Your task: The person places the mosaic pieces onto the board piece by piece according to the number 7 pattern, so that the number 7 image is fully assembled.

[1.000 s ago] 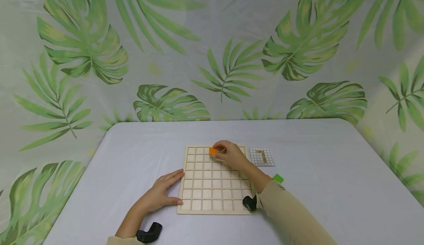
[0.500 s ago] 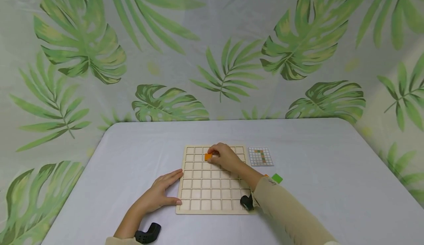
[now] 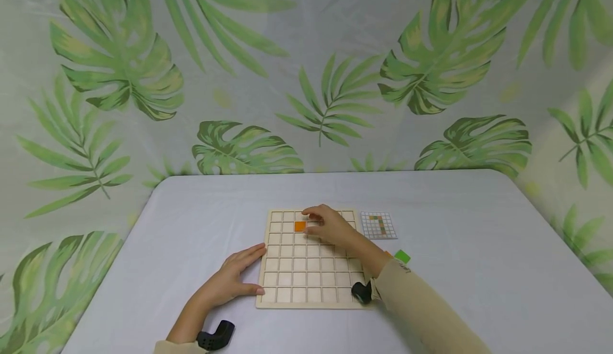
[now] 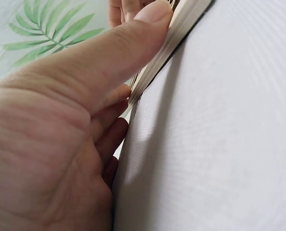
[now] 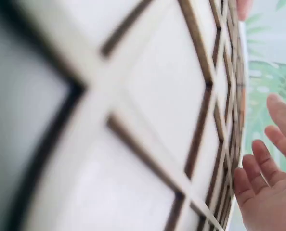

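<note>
A wooden grid board (image 3: 299,279) with square recesses lies in the middle of the table in the head view. One orange square tile (image 3: 300,227) sits in a cell of its second row from the far edge. Just right of that tile is my right hand (image 3: 330,226), thumb and fingers parted, holding nothing; the right wrist view shows its fingers (image 5: 260,168) loosely spread above the board. My left hand (image 3: 234,277) rests against the board's left edge, fingers extended, with the thumb (image 4: 155,12) touching the edge in the left wrist view.
A small pattern card (image 3: 378,225) with a coloured grid lies right of the board. Nearer the right sleeve are a green tile (image 3: 402,256) and a partly hidden orange piece (image 3: 387,254). Black wrist devices show at the left wrist (image 3: 216,336) and right wrist (image 3: 362,293).
The orange tile, earlier held in my right hand, has moved slightly nearer and left into a cell. My right fingers have let go and spread. The left hand has stayed at the board's edge.
</note>
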`<state>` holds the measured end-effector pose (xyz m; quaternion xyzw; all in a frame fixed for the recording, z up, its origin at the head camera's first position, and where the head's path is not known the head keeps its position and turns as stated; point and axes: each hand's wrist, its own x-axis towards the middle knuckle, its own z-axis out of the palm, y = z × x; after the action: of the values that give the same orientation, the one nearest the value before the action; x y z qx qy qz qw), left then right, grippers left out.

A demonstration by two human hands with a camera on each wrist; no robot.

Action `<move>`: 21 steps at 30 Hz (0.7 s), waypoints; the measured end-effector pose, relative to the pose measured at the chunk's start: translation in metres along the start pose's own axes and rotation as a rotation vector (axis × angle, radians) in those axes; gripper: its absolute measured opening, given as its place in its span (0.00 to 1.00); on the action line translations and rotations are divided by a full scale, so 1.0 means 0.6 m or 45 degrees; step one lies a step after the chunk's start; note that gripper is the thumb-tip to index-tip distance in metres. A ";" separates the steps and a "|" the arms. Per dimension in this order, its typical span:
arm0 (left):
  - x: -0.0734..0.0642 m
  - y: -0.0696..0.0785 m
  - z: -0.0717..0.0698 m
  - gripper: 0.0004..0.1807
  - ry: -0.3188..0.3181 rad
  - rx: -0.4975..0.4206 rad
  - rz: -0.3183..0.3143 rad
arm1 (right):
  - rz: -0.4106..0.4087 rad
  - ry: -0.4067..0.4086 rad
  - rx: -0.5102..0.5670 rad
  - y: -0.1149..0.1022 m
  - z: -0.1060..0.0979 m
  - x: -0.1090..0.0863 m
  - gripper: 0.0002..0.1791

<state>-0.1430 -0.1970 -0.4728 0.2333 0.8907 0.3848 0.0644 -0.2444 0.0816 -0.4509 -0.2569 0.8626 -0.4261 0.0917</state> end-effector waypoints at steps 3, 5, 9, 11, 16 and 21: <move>0.001 0.000 0.002 0.48 0.002 -0.001 -0.003 | -0.018 0.025 0.074 -0.001 -0.017 -0.015 0.27; 0.001 -0.001 0.002 0.48 0.006 0.002 -0.007 | -0.038 0.049 0.104 -0.002 -0.032 -0.029 0.28; 0.001 0.000 0.002 0.49 0.007 0.004 -0.021 | -0.077 0.090 0.114 -0.005 -0.067 -0.068 0.29; 0.001 0.000 0.002 0.49 0.004 0.001 -0.028 | -0.077 0.107 0.106 -0.002 -0.085 -0.092 0.29; 0.000 0.000 0.001 0.49 0.003 -0.006 -0.022 | -0.055 0.159 0.035 0.021 -0.122 -0.150 0.29; 0.000 -0.001 0.002 0.49 0.005 -0.008 -0.017 | 0.008 0.178 0.005 0.055 -0.148 -0.204 0.28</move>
<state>-0.1430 -0.1969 -0.4740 0.2262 0.8912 0.3875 0.0660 -0.1854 0.2232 -0.4290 -0.2236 0.8669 -0.4443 0.0328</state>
